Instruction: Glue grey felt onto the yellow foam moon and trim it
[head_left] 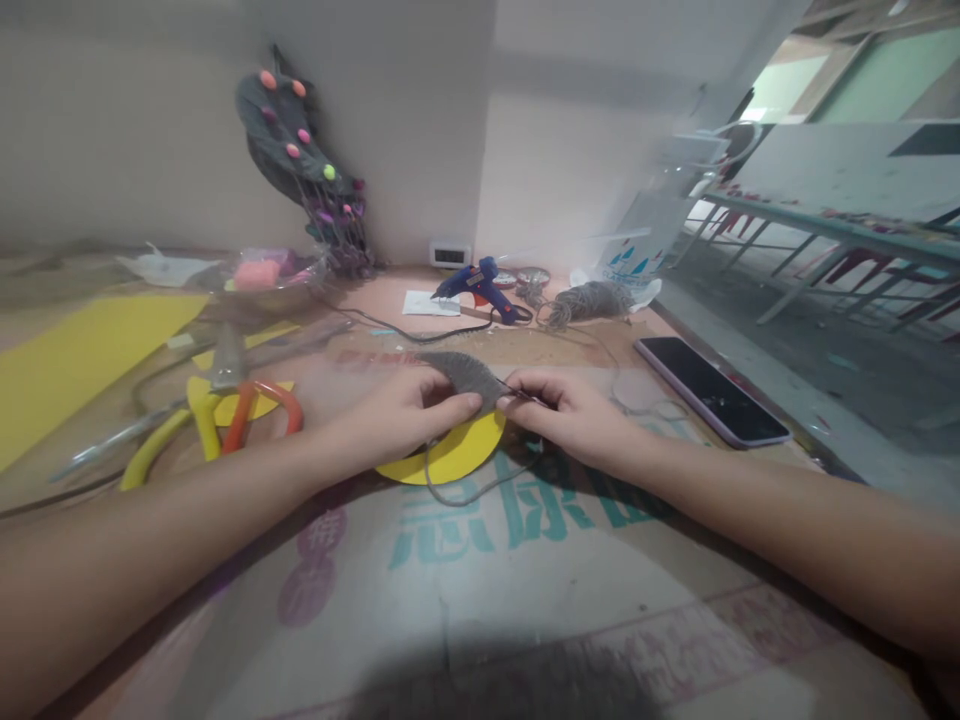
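Note:
My left hand (414,405) grips a yellow curved cutout (457,452) with thumb and fingers, near the middle of the cardboard. Grey yarn (471,376) is wound over the upper part of the cutout, and bare yellow shows along its lower edge. At the right side of the cutout, my right hand (556,402) pinches a strand of the yarn between thumb and forefinger. A loose loop of yarn hangs across the yellow part and trails toward the right hand. The fingers beneath the cutout are hidden.
Scissors (244,415) and pliers (199,430) lie left by a yellow sheet (90,360). A blue glue gun (484,290), a grey yarn ball (589,302) and a phone (712,390) lie behind and right. A grey crescent with pompoms (281,140) stands against the wall.

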